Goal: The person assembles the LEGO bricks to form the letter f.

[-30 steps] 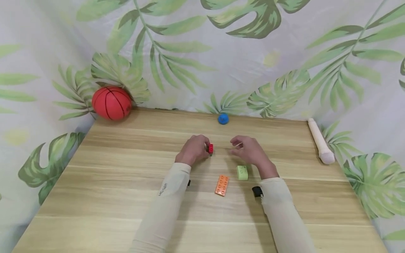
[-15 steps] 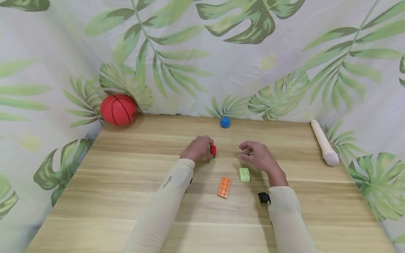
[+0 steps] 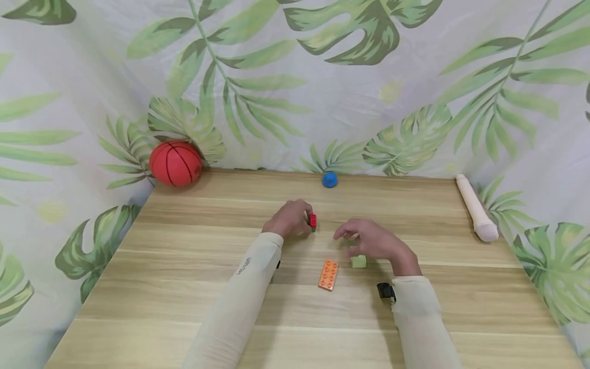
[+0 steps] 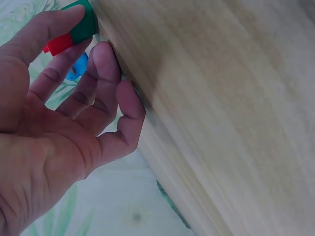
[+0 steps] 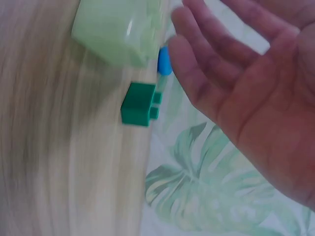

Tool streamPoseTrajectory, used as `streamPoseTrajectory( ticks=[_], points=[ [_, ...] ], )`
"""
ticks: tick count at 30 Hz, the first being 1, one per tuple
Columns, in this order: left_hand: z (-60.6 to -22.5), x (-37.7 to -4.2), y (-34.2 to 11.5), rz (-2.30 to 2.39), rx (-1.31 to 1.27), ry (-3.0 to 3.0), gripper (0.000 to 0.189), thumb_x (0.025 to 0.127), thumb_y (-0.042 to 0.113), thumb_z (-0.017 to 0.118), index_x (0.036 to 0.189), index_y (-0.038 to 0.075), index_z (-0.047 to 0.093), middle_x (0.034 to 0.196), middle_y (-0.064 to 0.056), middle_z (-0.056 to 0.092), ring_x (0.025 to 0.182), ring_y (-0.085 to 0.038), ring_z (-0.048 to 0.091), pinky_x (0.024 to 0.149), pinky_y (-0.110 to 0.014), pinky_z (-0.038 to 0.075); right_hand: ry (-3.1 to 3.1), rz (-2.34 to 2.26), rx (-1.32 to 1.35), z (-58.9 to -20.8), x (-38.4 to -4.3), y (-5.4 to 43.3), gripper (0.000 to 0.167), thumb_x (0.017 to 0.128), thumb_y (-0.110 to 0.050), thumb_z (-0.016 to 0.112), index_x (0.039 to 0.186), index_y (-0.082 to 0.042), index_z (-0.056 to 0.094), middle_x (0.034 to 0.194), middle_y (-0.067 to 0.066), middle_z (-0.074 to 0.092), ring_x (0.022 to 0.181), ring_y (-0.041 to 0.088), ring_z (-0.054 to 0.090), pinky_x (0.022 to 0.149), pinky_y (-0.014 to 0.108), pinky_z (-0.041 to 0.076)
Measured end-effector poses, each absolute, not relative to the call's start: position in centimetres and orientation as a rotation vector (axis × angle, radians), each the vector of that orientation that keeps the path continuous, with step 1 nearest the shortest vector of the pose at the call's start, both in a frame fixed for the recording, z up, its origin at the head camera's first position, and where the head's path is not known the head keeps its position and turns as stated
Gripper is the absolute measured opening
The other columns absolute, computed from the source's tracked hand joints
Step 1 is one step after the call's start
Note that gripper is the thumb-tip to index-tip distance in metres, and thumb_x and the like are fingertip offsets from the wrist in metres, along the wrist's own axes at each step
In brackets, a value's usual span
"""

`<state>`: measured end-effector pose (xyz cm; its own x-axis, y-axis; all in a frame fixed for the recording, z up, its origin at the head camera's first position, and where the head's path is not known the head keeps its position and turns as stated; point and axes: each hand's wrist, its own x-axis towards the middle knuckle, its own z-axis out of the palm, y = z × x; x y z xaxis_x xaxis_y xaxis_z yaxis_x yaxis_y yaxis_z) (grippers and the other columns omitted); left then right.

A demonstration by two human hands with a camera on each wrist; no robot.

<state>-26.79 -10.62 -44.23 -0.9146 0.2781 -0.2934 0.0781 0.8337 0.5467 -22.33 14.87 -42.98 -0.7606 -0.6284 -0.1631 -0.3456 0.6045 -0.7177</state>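
My left hand (image 3: pixel 290 218) pinches a red toy brick (image 3: pixel 313 219) joined to a green brick (image 4: pixel 84 23) between thumb and fingertips, low over the table. The hand's other fingers curl loosely in the left wrist view. Over a light green, round-edged brick (image 3: pixel 358 262) hovers my right hand (image 3: pixel 374 240), fingers spread and bent, holding nothing; it covers part of that brick in the head view. A flat orange brick (image 3: pixel 328 275) with studs lies between the two forearms. In the right wrist view, a separate dark green brick (image 5: pixel 138 104) stands on the table beyond the light green one.
A blue round object (image 3: pixel 329 180) sits at the table's back edge. At the back left corner is a red ball (image 3: pixel 175 163) with black lines. Along the right edge lies a pale microphone-shaped object (image 3: pixel 477 207). Leaf-patterned cloth (image 3: pixel 258 31) hangs behind the wooden table (image 3: pixel 161 287).
My right hand has come nearer to me, over the light green brick. The left hand keeps its pinch on the red and green bricks almost in place. The head view has shifted slightly.
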Motion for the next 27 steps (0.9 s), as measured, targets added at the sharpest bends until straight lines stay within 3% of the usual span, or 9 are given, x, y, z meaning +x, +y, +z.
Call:
streamPoseTrajectory(
  ticks=[6,11,17,23,27],
  points=[
    [-44.8,-27.1,-11.2,0.793,0.323,2.645,0.019,0.083,0.006,0.082,0.094,0.019,0.073,0.089,-0.003,0.068,0.086,-0.023,0.057,0.068,-0.033,0.046,2.333,-0.786,-0.966,-42.7,-21.3,13.0,0.047,0.08,0.004,0.087,0.124,-0.008,0.074,0.131,0.006,0.069,0.127,0.033,0.064,0.11,0.053,0.053],
    [-45.0,-27.2,-11.4,0.802,0.336,2.631,0.02,0.084,0.008,0.083,0.097,0.019,0.073,0.085,-0.003,0.067,0.08,-0.021,0.056,0.067,-0.032,0.044,2.311,-0.665,-1.004,-43.0,-20.6,11.3,0.052,0.073,0.008,0.089,0.118,-0.013,0.075,0.127,0.001,0.067,0.121,0.024,0.063,0.11,0.044,0.051],
    [-44.8,-26.8,-11.4,0.813,0.351,2.602,0.02,0.09,0.013,0.086,0.105,0.017,0.073,0.09,-0.002,0.07,0.082,-0.018,0.058,0.073,-0.03,0.046,2.287,-0.614,-0.948,-43.8,-20.3,10.2,0.051,0.073,0.009,0.09,0.115,-0.016,0.074,0.12,-0.001,0.063,0.11,0.017,0.059,0.102,0.036,0.051],
    [-44.9,-26.9,-11.9,0.864,0.368,2.557,0.031,0.089,0.017,0.089,0.115,0.015,0.072,0.102,-0.004,0.076,0.091,-0.018,0.064,0.083,-0.031,0.05,2.304,-0.599,-0.924,-44.2,-20.4,9.9,0.039,0.077,0.003,0.093,0.103,-0.018,0.073,0.111,-0.001,0.061,0.099,0.015,0.056,0.093,0.032,0.05],
    [-45.4,-27.1,-12.1,0.895,0.43,2.568,0.032,0.089,0.016,0.089,0.114,0.016,0.07,0.1,-0.003,0.078,0.089,-0.015,0.065,0.082,-0.029,0.051,2.319,-0.607,-0.899,-44.2,-20.4,9.9,0.034,0.078,-0.002,0.093,0.098,-0.018,0.071,0.108,0.0,0.06,0.096,0.016,0.055,0.089,0.032,0.049]
  ],
)
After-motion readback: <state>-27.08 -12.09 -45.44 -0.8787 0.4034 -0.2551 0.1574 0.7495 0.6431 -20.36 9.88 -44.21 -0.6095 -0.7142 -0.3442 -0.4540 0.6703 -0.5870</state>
